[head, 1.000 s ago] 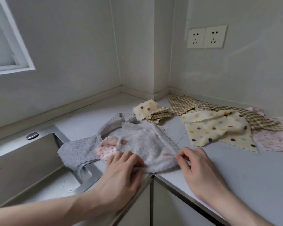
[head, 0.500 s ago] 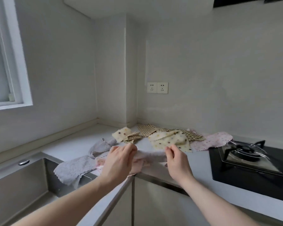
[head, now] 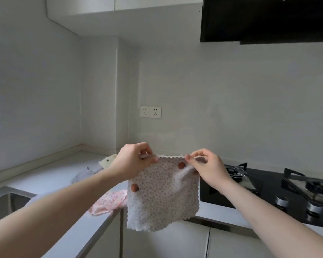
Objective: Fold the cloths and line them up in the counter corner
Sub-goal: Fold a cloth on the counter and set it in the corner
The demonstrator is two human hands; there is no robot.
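Cloth (head: 162,194) hangs unfolded above counter (head: 50,175) edge, top corners pinched: my left hand (head: 132,162) closed on one, right hand (head: 207,166) on other. Pink cloth (head: 108,202) and cream one (head: 107,161) lie loose beside. Folding barely begun, nothing lined up, I judge.

Soft speckled cloth (head: 162,198); glossy black hob (head: 280,194); matt counter (head: 50,175).

A cloth (head: 162,194) hangs before the counter (head: 50,175) corner, sink (head: 6,203) left, stove (head: 280,190) right.
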